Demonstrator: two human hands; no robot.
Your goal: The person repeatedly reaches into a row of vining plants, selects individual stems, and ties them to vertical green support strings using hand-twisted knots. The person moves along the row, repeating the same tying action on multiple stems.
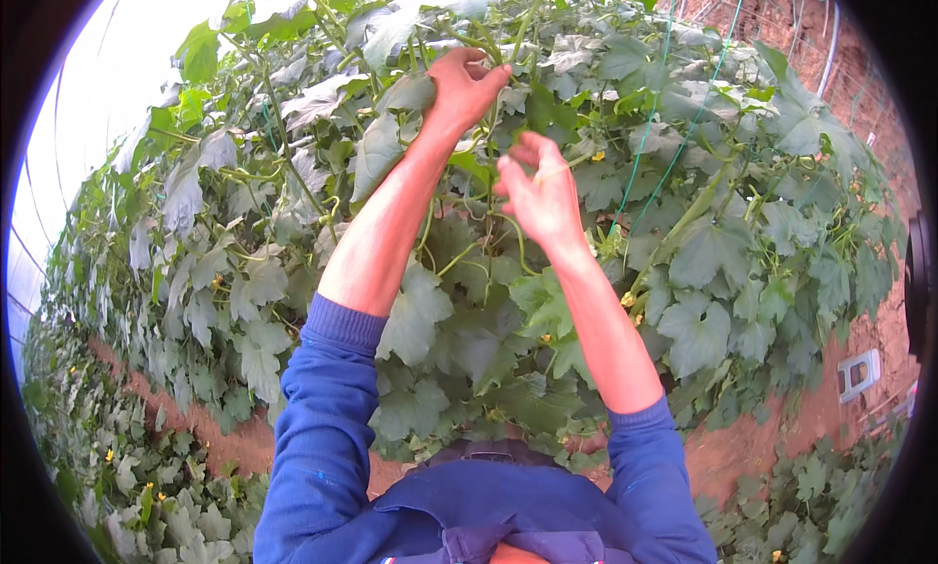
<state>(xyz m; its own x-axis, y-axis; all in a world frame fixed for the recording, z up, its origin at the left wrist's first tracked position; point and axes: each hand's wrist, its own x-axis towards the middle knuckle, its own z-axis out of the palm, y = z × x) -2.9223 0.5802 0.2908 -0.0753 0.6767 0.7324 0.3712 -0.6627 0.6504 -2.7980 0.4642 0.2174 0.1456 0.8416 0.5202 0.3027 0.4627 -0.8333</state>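
Leafy green vines with lobed leaves [410, 311] and small yellow flowers fill the view before me. My left hand [467, 87] reaches up among the stems at the top middle, its thumb and fingers curled near a thick green vine stem [525, 29]; whether it grips the stem cannot be told. Lower and to the right, my right hand [541, 190] is raised in front of the foliage, fingers slightly bent and a little blurred. A thin pale tendril or stalk crosses by its fingers, and I cannot tell if it is held.
Green support strings [654, 109] run down into the vines right of my hands. Reddish soil [762, 436] lies below the plants, with a grey plastic-looking object [859, 375] at the right. More low vines [183, 520] grow behind me on both sides.
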